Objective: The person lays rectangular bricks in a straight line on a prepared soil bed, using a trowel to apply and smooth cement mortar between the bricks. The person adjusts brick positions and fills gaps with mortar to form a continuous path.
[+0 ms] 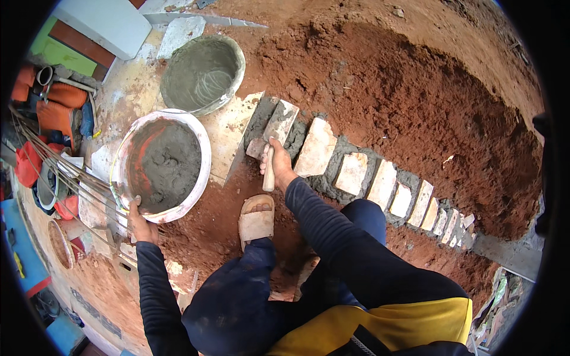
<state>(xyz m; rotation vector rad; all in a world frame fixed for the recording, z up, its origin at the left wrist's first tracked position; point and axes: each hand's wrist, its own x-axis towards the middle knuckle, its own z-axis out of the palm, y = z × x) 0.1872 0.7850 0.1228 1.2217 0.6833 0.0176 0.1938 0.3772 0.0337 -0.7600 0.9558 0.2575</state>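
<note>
At the left, my left hand (142,224) grips the near rim of a round whitish tub (205,142) with wet grey mortar (172,169) in it. My right hand (279,163) is closed around the pale wooden handle of a trowel (269,172); its blade is mostly hidden by the hand. The trowel is over the near end of a row of bricks bedded in grey mortar. Beside that hand lies a mortar-smeared brick (281,123), and a wider pale brick (316,148) sits just to its right.
A second tub (234,89) with grey mortar stands farther back. The brick row runs right, past smaller bricks (351,172), along a red soil bank (409,101). Thin metal rods (65,163) and orange pieces (56,118) crowd the left. My sandalled foot (257,219) rests on the soil.
</note>
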